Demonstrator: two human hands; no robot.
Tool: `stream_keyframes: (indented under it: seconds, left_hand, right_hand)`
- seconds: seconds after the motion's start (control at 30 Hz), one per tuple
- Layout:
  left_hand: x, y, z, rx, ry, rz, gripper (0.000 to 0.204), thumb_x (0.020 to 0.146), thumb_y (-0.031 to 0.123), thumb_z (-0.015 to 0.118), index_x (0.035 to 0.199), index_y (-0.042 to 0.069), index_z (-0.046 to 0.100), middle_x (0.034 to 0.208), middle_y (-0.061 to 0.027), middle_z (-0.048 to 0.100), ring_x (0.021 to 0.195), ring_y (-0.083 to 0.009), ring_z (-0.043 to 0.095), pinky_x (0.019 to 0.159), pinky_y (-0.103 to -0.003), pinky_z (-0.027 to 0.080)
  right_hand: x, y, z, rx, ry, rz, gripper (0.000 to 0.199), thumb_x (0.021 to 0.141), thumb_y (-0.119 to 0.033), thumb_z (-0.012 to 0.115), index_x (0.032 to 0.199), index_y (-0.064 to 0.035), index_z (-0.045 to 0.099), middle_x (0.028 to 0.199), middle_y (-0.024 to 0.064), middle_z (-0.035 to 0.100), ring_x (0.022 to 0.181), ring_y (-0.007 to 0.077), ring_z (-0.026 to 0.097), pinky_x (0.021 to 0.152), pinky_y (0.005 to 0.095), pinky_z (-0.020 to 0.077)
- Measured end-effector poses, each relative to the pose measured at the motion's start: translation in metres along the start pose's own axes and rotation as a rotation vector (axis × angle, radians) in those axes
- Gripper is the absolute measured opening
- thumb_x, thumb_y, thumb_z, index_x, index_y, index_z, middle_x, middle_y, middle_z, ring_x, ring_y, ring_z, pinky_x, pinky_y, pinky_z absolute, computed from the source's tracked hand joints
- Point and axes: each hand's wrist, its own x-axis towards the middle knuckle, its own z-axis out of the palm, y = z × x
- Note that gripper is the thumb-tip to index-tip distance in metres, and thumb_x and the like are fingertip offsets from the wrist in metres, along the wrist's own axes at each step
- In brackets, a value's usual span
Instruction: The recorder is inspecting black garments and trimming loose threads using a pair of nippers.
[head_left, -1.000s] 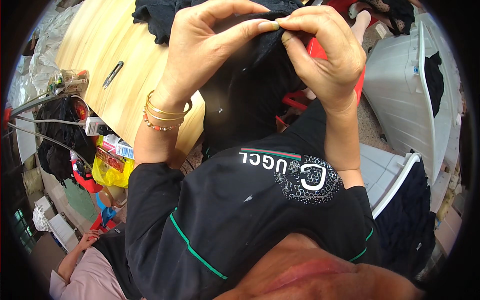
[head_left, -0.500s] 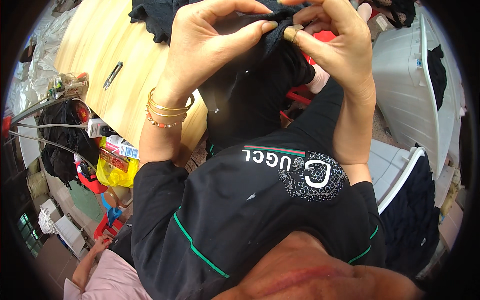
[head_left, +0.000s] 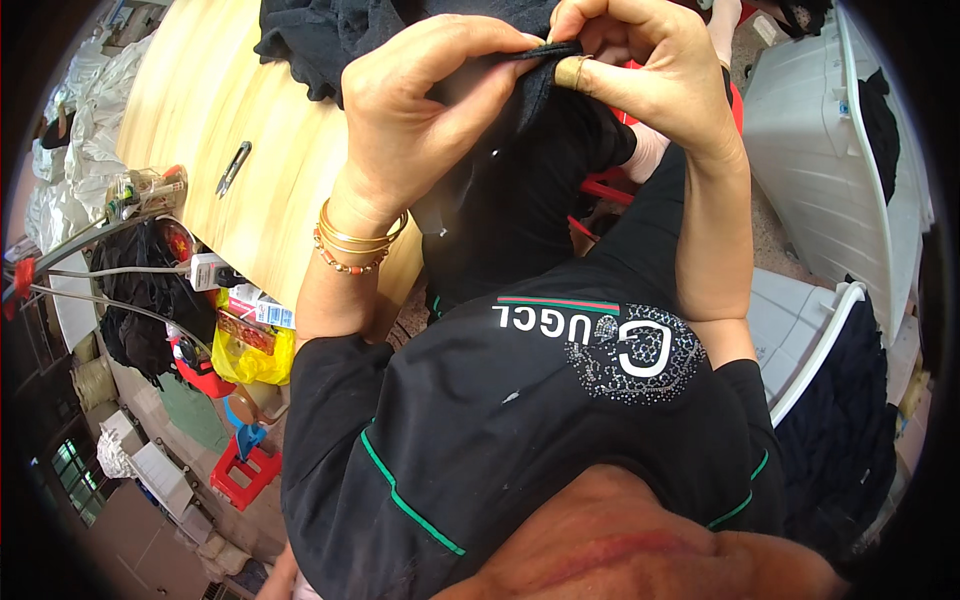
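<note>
L hand (head_left: 430,88) & R hand (head_left: 658,70) are both pinching the thin folded edge of soft, matte blk cloth (head_left: 534,98) up over the lap, tips nearly meeting. R thumb's wearing 1 tan band (head_left: 568,73); L wrist, 2 smooth gold bangles (head_left: 358,239) + 1 beaded bracelet (head_left: 345,266). A crumpled blk heap (head_left: 315,45) is lying on the wood-grain worktop (head_left: 290,150); 1 pr snips (head_left: 234,168) is resting nearer its curved edge, w/ bare room around. 2 white plastic tubs (head_left: 800,140) are standing at R.

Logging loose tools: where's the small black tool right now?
Head view, upper left: the small black tool lies on the pale wooden table, between the clear container to its left and the left hand to its right.
</note>
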Motion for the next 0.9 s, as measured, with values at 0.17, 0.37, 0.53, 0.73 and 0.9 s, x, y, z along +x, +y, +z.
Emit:
stream_keyframes:
  seconds: [0.17,0.37,0.53,0.73,0.9]
  left_hand:
    - [-0.008,-0.004,-0.003,0.007,0.073,0.009,0.019,0.077,-0.005,0.072,0.096,0.001,0.073,0.092,-0.0101,0.074,0.083,-0.0212,0.072,0.076,-0.028,0.056]
    - [-0.006,-0.001,-0.003,0.074,0.123,0.052,0.021,0.076,-0.007,0.072,0.096,0.001,0.072,0.091,-0.0103,0.073,0.083,-0.0219,0.072,0.075,-0.028,0.057]
    - [-0.008,0.007,-0.001,0.107,0.225,0.066,0.023,0.075,-0.01,0.071,0.094,0.002,0.071,0.09,-0.0102,0.073,0.082,-0.0224,0.072,0.074,-0.029,0.057]
    - [-0.004,0.006,0.007,0.097,0.25,0.141,0.027,0.074,-0.011,0.072,0.097,0.002,0.071,0.092,-0.0103,0.073,0.083,-0.0229,0.072,0.074,-0.03,0.057]
    - [-0.001,0.005,0.007,0.038,0.213,0.18,0.028,0.074,-0.012,0.073,0.099,0.001,0.07,0.093,-0.012,0.073,0.085,-0.0243,0.072,0.075,-0.03,0.058]
  right_hand:
    - [0.011,0.027,0.013,0.318,-0.091,-0.46,0.02,0.077,0.004,0.077,0.092,-0.002,0.064,0.081,-0.0025,0.062,0.069,0.0021,0.055,0.06,0.0167,0.0428]
    - [0.008,0.022,0.024,0.307,-0.001,-0.569,0.018,0.077,0.007,0.075,0.09,0.0002,0.064,0.083,-0.0006,0.06,0.07,0.004,0.055,0.06,0.0182,0.0427]
    - [-0.002,0.023,0.036,0.116,0.179,-0.44,0.022,0.079,0.011,0.074,0.096,0.0017,0.064,0.096,0.0076,0.065,0.083,0.0095,0.062,0.076,0.0208,0.0496]
    - [-0.012,0.035,0.034,0.1,0.225,-0.488,0.027,0.081,0.014,0.071,0.103,0.004,0.06,0.102,0.0088,0.063,0.089,0.0092,0.062,0.074,0.0183,0.051]
    - [-0.015,0.001,0.033,0.25,0.258,-0.299,0.02,0.079,0.012,0.073,0.096,0.0048,0.064,0.093,0.0055,0.063,0.081,0.0094,0.063,0.07,0.0211,0.0512]
